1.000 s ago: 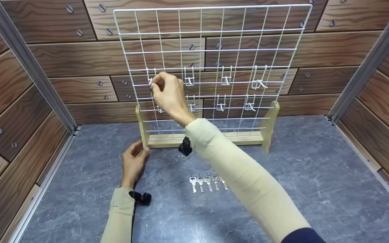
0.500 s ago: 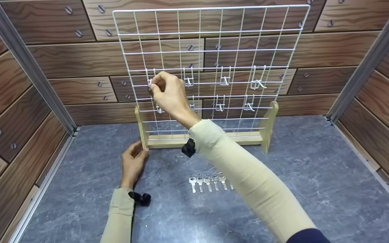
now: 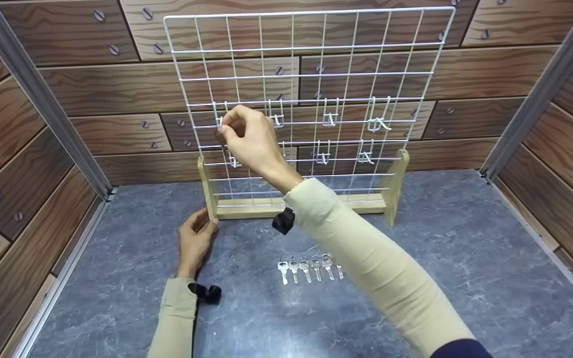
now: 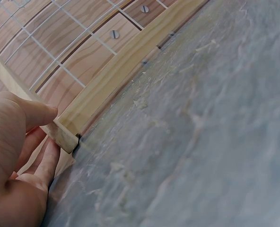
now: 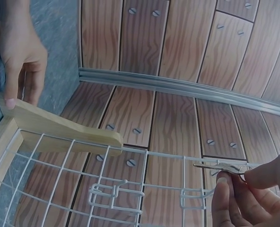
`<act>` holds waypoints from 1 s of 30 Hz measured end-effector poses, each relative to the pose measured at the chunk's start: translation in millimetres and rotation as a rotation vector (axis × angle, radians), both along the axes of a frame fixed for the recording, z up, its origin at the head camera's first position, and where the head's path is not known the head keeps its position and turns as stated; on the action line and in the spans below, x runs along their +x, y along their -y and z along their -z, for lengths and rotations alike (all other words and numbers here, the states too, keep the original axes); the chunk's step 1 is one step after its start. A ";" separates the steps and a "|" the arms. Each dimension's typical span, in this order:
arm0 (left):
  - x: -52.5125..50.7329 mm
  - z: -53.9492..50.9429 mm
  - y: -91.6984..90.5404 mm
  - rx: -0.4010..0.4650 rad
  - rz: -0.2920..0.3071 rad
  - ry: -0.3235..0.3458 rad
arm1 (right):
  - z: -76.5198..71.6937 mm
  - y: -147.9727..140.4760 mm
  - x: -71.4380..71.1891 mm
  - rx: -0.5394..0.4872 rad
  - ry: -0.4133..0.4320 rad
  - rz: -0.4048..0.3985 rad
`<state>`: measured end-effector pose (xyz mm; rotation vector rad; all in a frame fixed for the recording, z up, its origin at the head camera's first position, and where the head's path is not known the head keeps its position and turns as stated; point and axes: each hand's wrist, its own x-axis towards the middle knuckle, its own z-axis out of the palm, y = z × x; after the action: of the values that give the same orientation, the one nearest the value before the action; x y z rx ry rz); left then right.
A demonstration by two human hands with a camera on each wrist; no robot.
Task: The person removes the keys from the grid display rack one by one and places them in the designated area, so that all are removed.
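In the right wrist view, a small silver key [image 5: 220,166] with a ring [image 5: 244,172] is pinched between the thumb and fingers of my right hand [image 5: 256,196]. That hand [image 3: 255,141] is at the upper-left hook [image 3: 219,122] of a white wire grid [image 3: 292,49]; the key itself is hidden in the head view. Just beside the key is a white hook [image 5: 193,199]; whether the ring is on it I cannot tell. My left hand [image 3: 196,243] grips the grid's left wooden foot [image 4: 63,136], thumb on one face and fingers behind.
More white hooks, such as one at the right [image 3: 378,123], hang on the grid in two rows. Several silver keys [image 3: 305,271] lie in a row on the grey marbled table [image 3: 440,248], partly behind my right sleeve [image 3: 366,248]. Wood-patterned walls [image 3: 117,84] enclose the table.
My right forearm has shifted slightly right, uncovering more of the key row. The right fingers stay at the upper-left hook, and the left hand keeps its grip on the wooden foot.
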<state>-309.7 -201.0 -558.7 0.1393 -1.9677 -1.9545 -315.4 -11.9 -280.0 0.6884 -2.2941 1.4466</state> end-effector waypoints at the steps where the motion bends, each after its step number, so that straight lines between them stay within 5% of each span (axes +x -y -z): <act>1: 0.4 -0.4 -0.3 0.003 0.001 0.001 | -0.3 -0.8 0.7 -0.003 0.001 -0.006; 30: 0.8 -1.4 -0.1 -0.024 -0.016 0.040 | 2.2 -56.6 22.7 -0.092 -0.047 -0.138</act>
<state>-308.9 -200.9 -557.3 0.1889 -2.0084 -1.9322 -292.7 44.7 -282.2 0.8584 -2.1666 1.5687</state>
